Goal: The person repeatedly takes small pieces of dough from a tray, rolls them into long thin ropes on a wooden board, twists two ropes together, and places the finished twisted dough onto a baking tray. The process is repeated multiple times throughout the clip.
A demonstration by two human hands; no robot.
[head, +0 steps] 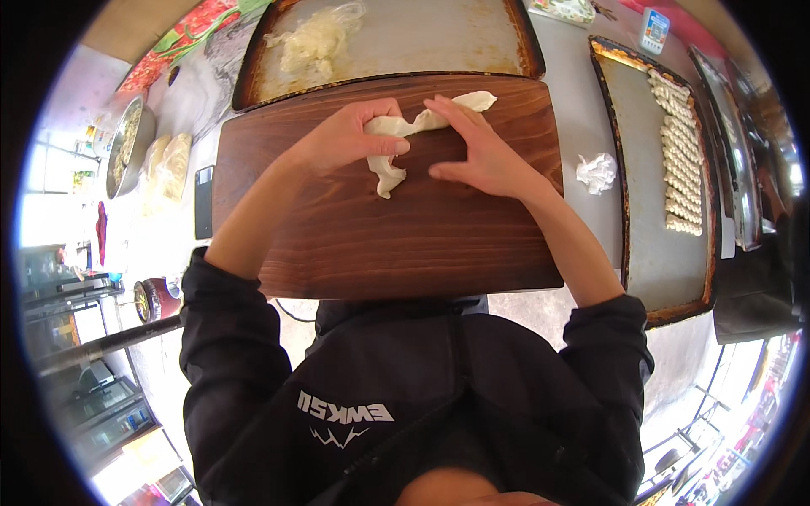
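A long strip of white dough (387,126) lies across a dark wooden board (392,240) in front of me. My left hand (361,133) grips its left part between thumb and curled fingers, and a loose end hangs down below the thumb onto the board. My right hand (478,148) rests over the strip's other part, fingertips touching the dough, thumb and fingers apart. Beyond those fingers the strip's far end sticks out at the upper right.
A baking tray (443,38) with crumpled clear plastic (323,38) stands behind the board. On the right are crumpled white paper (596,173) and a tray (658,272) with a row of twisted dough pieces (682,158). At left lie a phone (204,202), bagged dough (168,166) and a metal bowl (130,148).
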